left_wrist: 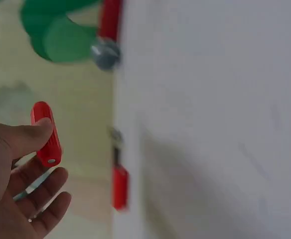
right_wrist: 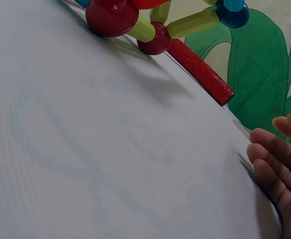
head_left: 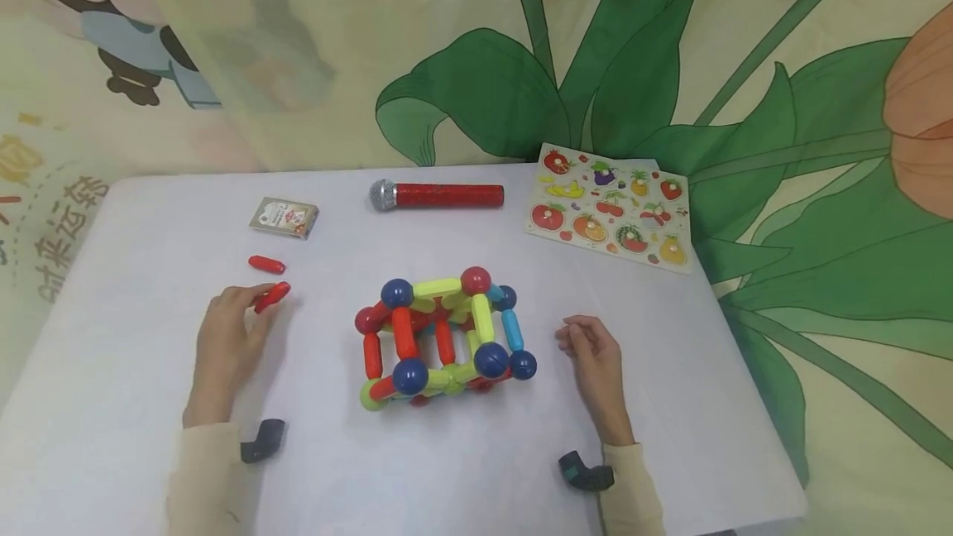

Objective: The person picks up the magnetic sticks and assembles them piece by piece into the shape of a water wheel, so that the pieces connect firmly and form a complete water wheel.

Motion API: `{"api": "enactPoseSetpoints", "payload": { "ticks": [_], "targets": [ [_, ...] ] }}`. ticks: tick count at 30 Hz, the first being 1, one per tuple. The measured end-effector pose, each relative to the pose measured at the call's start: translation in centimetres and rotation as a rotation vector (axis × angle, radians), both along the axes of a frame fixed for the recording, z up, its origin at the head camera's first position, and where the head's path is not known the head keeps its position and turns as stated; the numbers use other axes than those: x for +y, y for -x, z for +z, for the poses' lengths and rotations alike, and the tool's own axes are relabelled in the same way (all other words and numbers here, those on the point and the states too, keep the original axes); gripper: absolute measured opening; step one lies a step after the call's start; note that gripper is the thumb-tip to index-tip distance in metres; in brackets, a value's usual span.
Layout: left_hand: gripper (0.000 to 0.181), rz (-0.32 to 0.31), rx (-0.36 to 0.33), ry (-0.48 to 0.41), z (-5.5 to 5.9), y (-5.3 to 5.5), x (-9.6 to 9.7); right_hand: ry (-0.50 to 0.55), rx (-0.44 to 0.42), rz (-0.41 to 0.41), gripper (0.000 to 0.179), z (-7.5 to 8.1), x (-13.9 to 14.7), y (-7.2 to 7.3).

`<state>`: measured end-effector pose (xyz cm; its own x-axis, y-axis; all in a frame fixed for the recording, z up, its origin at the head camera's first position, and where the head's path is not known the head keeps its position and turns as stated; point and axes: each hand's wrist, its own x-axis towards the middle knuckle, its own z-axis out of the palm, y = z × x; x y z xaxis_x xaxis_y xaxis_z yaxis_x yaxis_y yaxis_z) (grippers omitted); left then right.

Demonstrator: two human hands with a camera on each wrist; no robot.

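My left hand [head_left: 229,346] pinches a red magnetic rod [head_left: 272,297] between thumb and fingers, over the left side of the table. In the left wrist view the rod [left_wrist: 47,134] shows a small silvery dot at one end. Another red rod [head_left: 266,264] lies on the table just beyond that hand. Between the hands stands a magnetic stick-and-ball structure [head_left: 447,289] of red, yellow-green and blue rods joined by colored balls. To its right, my right hand [head_left: 596,362] rests by the table with fingers loosely curled, holding nothing; the right wrist view shows its fingers [right_wrist: 272,149] apart from the structure.
A small card box [head_left: 284,217] lies at the back left. Behind the structure is a red microphone [head_left: 447,195] with a silver head. A fruit puzzle board [head_left: 610,209] lies at the back right of the white table [head_left: 447,478]. A patterned cloth hangs behind.
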<state>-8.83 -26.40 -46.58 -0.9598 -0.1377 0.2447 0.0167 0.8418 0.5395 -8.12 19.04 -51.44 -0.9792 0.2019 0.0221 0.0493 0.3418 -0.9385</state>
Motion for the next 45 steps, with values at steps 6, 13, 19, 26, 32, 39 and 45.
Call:
{"api": "enactPoseSetpoints", "payload": {
  "ticks": [6, 13, 19, 26, 32, 39, 45],
  "targets": [
    [0.04, -0.3, 0.319, -0.261, 6.9, -3.6, 8.7, 0.002, -0.009, -0.007, 0.016, 0.0, 0.0, -0.1],
    [0.041, -0.564, 0.274, -0.225, 10.3, -5.8, 15.2, 0.023, -0.005, 0.0, 0.018, -0.2, 0.0, 0.2],
    [0.046, -0.581, 0.278, -0.067, 9.6, -5.7, 16.0, 0.038, -0.002, 0.009, 0.017, -0.2, 0.0, 0.3],
    [0.031, -0.602, 0.272, 0.01, 9.4, -5.4, 16.0, 0.036, 0.008, 0.011, 0.017, -0.2, 0.1, 0.3],
    [0.027, -0.603, 0.274, 0.078, 9.5, -5.2, 16.2, 0.033, 0.003, 0.009, 0.018, -0.2, 0.1, 0.4],
    [0.032, -0.615, 0.285, 0.198, 9.6, -5.1, 16.6, 0.035, 0.008, 0.008, 0.017, -0.1, 0.0, 0.4],
    [0.036, -0.617, 0.28, 0.182, 9.5, -5.1, 16.5, 0.059, 0.015, 0.013, 0.015, 0.0, 0.0, 0.4]
  ]
}}
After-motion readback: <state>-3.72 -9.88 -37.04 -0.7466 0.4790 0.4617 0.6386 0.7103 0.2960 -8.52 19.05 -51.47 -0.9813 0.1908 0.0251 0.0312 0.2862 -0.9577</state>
